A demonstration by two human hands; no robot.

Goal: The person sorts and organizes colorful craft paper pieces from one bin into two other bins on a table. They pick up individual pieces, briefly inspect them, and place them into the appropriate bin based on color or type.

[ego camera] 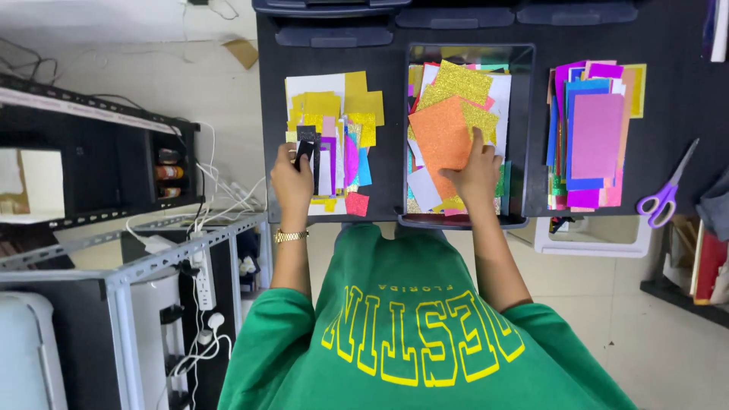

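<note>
Table: a black work table [668,30] fills the upper frame.
Tray: a dark tray [521,114], upper centre, holds glitter sheets.
Stacks: a yellow-topped paper pile [357,99] left of the tray, a pink and blue one [596,137] to its right.
Orange sheet: the orange glitter sheet [440,137] tops the tray; likely light, bendy, gritty, best pinched at an edge.
Right hand: the right hand [477,173] presses flat on its lower corner, holding nothing.
Left hand: the left hand [291,181] pinches a black strip [306,144].
Scissors: purple-handled scissors [668,190], right edge.

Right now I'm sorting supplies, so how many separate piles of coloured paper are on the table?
3: one pile by the left hand, one in the black tray under the right hand, one pile right of the tray beside the scissors.
</note>
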